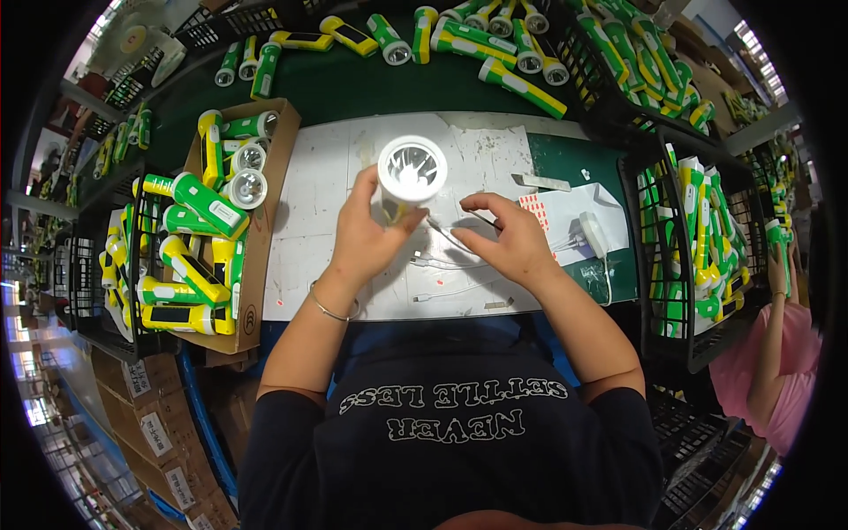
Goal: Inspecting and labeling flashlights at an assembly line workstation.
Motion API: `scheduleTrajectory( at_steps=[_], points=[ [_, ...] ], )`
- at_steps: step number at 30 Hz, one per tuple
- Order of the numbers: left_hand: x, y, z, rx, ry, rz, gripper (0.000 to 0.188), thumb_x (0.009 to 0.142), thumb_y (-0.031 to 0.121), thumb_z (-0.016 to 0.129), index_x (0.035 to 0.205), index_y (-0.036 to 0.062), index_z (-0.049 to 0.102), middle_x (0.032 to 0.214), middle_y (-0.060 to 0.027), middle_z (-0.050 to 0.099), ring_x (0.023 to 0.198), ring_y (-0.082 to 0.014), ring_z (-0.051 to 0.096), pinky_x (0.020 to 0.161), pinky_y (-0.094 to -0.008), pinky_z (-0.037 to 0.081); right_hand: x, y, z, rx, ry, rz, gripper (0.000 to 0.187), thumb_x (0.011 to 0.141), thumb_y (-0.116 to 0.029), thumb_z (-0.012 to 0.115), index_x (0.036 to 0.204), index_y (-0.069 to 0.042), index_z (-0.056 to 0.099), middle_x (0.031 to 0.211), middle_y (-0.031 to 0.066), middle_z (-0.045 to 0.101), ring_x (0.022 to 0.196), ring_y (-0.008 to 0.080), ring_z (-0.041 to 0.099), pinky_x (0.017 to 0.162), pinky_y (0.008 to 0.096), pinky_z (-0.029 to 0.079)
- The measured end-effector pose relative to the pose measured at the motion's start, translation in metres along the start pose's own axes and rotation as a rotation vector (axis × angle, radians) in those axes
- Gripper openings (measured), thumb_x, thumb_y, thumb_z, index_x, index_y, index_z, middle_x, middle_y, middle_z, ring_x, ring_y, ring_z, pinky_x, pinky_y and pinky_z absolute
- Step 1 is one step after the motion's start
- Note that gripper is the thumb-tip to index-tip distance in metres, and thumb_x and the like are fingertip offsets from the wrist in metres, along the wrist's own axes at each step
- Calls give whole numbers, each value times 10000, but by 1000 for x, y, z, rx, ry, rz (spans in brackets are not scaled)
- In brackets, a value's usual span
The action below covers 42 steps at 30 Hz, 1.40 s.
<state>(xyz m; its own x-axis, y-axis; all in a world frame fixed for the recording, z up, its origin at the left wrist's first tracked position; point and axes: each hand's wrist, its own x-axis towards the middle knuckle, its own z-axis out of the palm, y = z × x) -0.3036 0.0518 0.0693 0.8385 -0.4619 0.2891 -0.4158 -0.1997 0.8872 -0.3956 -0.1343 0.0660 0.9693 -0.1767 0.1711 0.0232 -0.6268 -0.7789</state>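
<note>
left hand clamped on torch; right hand pinches cable, right of torch. cable end sits by torch; hookup done or left, can't tell.

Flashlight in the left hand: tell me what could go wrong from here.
1. The flashlight is held up by the left hand alone, with the right hand apart from it, so it might slip and drop.
2. Loose white cables lie near the right hand and could snag or tangle.
3. Other flashlights are heaped loosely in the cardboard box; a knock might send one sliding.
</note>
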Motion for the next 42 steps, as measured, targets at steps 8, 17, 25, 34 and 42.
scheduleTrajectory(
  at_steps=[8, 17, 25, 34, 42],
  points=[
    [-12, 25, 14, -391, -250, -68, 545, 717, 121, 736, 1168, 0, 454, 1104, -108, 582, 1052, -193, 543, 908, -338, 423, -3, -14, -10, 94, -48, -152, 605, 610, -263, 774, 1135, -47, 562, 1034, 132, 616, 749, 201, 583, 649, 278, 471],
    [-10, 29, 19, -739, -285, -425, 585, 879, 391, 468, 1363, 112, 294, 1271, -111, 490, 1219, -222, 405, 962, -407, 306, -25, -5, -116, 170, 422, -130, 375, 746, -374, 714, 782, -13, 622, 597, 5, 525, 588, 71, 502, 583, 223, 424],
    [-3, 24, 26, -723, -385, -445, 543, 870, 336, 500, 1328, 89, 344, 1221, -95, 513, 1187, -203, 431, 952, -385, 326, -90, 93, -303, -908, 444, 776, 732, 675, -700, 525, 759, 16, 657, 756, 214, 632, 739, 349, 621, 682, 422, 468],
    [3, 14, 26, -732, -399, -483, 464, 878, 256, 513, 1285, 71, 386, 1174, -83, 518, 1116, -176, 478, 907, -316, 385, 15, 54, -232, -848, 619, 195, 418, 752, -431, 617, 981, -81, 646, 994, 124, 636, 941, 295, 596, 792, 394, 477],
    [-2, 13, 22, -736, -343, -507, 438, 875, 218, 531, 1268, 76, 401, 1158, -59, 524, 1083, -156, 508, 891, -299, 401, 148, 140, -112, -978, 52, 396, 531, 754, -340, 647, 1182, -80, 470, 1071, 96, 584, 941, 258, 603, 761, 366, 505]
  ],
)
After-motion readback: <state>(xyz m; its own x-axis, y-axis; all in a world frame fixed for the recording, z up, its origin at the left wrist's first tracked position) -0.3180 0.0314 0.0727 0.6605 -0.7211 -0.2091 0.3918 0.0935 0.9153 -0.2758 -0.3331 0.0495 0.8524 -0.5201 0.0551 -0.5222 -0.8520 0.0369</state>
